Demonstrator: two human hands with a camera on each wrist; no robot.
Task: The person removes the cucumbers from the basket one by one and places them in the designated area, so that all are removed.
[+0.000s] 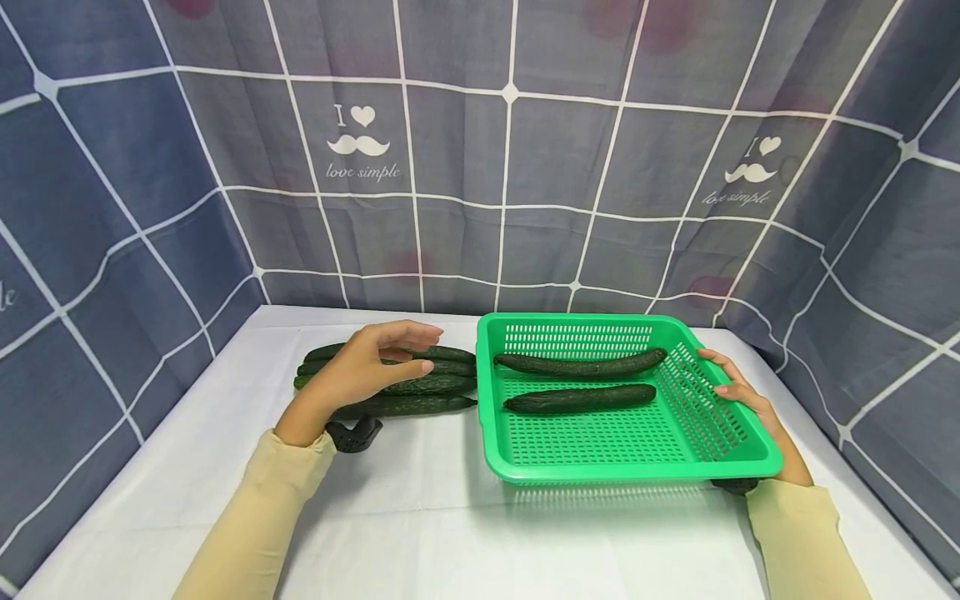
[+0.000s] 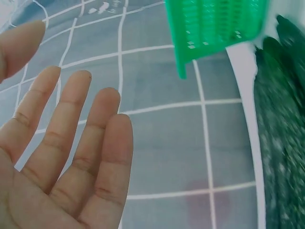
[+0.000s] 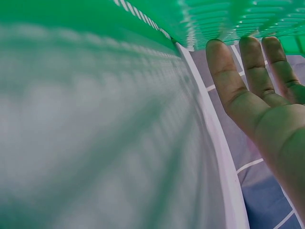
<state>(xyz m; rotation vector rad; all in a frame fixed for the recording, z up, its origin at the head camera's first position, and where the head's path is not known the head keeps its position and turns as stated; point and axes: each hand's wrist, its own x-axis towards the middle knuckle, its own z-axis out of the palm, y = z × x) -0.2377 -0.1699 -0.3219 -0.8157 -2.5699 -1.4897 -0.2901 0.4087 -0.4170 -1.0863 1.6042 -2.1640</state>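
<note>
A green slotted basket (image 1: 742, 454) stands on the white table (image 1: 420, 517) and holds two dark cucumbers (image 1: 579, 363). Left of it lies a pile of several cucumbers (image 1: 438, 383). My left hand (image 1: 375, 360) hovers just above that pile, fingers straight and spread, holding nothing; the left wrist view shows its open palm (image 2: 62, 157) with the cucumbers (image 2: 281, 143) at the right edge. My right hand (image 1: 731, 385) rests against the basket's right rim, thumb on top. In the right wrist view its fingers (image 3: 252, 67) lie straight under the basket's edge (image 3: 228, 19).
A blue-grey checked cloth (image 1: 510, 167) walls in the table at the back and on both sides. A black wrist strap (image 1: 352, 435) shows under my left forearm. Bare white table lies in front of the basket and the pile.
</note>
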